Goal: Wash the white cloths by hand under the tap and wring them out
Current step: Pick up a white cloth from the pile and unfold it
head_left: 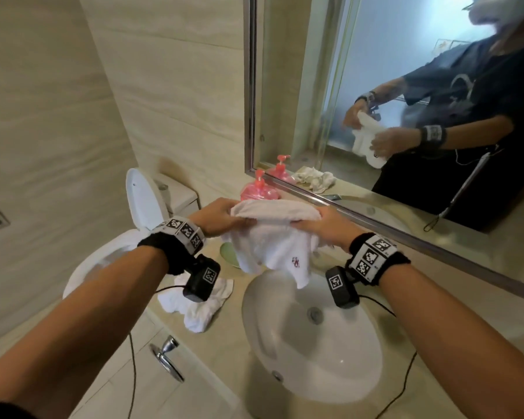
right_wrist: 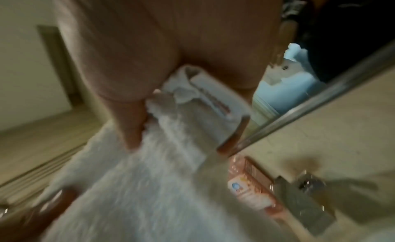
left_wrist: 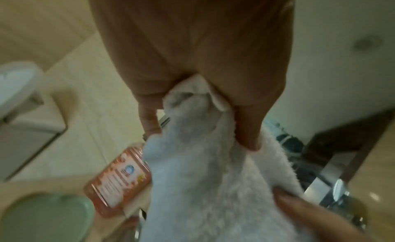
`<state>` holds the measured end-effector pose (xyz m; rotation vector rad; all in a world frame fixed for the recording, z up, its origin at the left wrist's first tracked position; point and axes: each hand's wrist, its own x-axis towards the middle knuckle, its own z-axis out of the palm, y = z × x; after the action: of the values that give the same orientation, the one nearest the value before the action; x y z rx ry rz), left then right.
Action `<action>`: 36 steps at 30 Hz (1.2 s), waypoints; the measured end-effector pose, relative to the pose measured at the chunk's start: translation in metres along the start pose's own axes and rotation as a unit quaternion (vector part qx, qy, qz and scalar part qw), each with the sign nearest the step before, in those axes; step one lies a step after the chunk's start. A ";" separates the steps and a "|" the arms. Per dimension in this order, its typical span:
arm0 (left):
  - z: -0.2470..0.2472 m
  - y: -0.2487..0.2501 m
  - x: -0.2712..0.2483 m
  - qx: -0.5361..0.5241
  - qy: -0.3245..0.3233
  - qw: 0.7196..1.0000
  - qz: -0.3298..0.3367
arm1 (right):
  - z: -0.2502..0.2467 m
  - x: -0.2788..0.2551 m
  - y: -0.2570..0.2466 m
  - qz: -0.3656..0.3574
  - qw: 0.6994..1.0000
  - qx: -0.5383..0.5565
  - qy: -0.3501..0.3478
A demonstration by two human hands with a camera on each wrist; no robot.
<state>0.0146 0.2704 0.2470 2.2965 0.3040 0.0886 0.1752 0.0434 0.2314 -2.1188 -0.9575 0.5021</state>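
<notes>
A white cloth (head_left: pixel 273 240) with a small red emblem hangs above the far rim of the white basin (head_left: pixel 339 355). My left hand (head_left: pixel 224 217) grips its left end and my right hand (head_left: pixel 321 226) grips its right end, so the top edge is stretched between them. The left wrist view shows my fingers (left_wrist: pixel 248 127) pinching the bunched cloth (left_wrist: pixel 203 169). In the right wrist view my hand (right_wrist: pixel 132 120) clutches the cloth (right_wrist: pixel 149 169) by its hemmed corner. A second white cloth (head_left: pixel 194 303) lies crumpled on the counter left of the basin. The tap (right_wrist: pixel 303 200) is hidden behind the cloth in the head view.
A pink pump bottle (head_left: pixel 259 190) stands behind the held cloth by the mirror (head_left: pixel 406 86). A green dish (head_left: pixel 229 254) sits on the counter under the cloth. An open toilet (head_left: pixel 139 207) is at the left. A drawer handle (head_left: pixel 167 355) sticks out below the counter.
</notes>
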 end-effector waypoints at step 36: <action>0.028 -0.022 0.009 -0.031 -0.054 0.996 -0.063 | 0.022 0.009 0.046 0.058 0.990 -0.053 -0.114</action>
<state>0.0238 0.2666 0.2117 2.2056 0.3845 -0.0892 0.1895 0.0408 0.1820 -2.2575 -1.0102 0.7809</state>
